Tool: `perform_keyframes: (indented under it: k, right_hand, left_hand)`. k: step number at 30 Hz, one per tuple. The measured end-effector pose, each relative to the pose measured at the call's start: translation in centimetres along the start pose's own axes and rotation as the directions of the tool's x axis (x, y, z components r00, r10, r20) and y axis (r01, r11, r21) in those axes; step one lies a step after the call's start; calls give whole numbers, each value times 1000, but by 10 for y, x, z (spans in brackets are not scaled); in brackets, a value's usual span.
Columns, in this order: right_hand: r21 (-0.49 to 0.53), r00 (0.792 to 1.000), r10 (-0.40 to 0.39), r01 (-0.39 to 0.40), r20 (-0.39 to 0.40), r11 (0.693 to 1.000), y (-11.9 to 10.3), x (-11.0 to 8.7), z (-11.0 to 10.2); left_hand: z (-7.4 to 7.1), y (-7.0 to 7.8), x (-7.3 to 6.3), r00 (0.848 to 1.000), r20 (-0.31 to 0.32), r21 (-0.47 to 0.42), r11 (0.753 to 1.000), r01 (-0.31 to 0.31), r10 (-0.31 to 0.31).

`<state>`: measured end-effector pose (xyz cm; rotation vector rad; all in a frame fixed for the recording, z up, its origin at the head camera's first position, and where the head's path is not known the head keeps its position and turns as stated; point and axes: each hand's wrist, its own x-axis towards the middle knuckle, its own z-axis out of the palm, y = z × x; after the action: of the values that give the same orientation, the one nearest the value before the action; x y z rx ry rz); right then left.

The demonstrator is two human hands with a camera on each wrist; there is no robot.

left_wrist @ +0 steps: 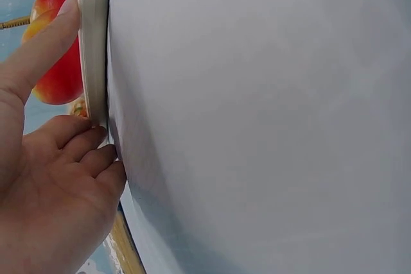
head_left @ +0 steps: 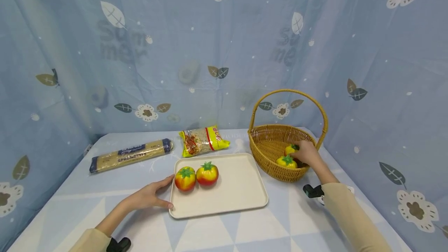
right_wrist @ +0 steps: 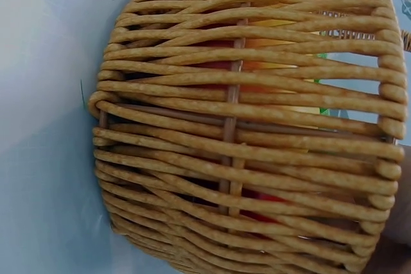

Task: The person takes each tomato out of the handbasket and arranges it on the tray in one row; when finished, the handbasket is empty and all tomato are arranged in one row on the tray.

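My left hand (head_left: 148,195) rests on the left edge of a cream tray (head_left: 234,193), fingers spread. In the left wrist view its thumb lies over the tray's rim (left_wrist: 95,43). Two red-yellow tomatoes (head_left: 185,179) with green tops sit side by side on the tray's left part. Inside the wicker basket (head_left: 269,158), my right hand (head_left: 308,154) grips a tomato (head_left: 290,149), its fingertips partly hidden. Another tomato (head_left: 287,161) lies in front of that one. The right wrist view shows mostly the basket's woven side (right_wrist: 244,120), with red and yellow behind the gaps.
A spaghetti pack (head_left: 131,155) lies at the back left of the table. Behind the tray is a yellow-ended food bag (head_left: 203,141). The basket's tall arched handle (head_left: 288,90) rises above the right hand. A patterned blue curtain (head_left: 217,49) encloses the table's back and sides.
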<state>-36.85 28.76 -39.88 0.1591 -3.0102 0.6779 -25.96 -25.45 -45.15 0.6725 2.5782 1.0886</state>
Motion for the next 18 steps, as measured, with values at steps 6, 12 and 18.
perform_keyframes:
  k: [6,12,18]
  right_hand:
    - [21,1000,-15,15,-7,1000,1,-1,1]
    - [36,996,-36,39,-82,999,0,-3,-3]
    - [23,977,-103,109,-189,994,-6,-10,-5]
  left_hand:
    - [0,3,-1,1000,1,4,1000,-4,4]
    - [0,2,0,1000,-1,8,1000,-17,17]
    - [1,0,0,1000,-8,11,1000,-12,12]
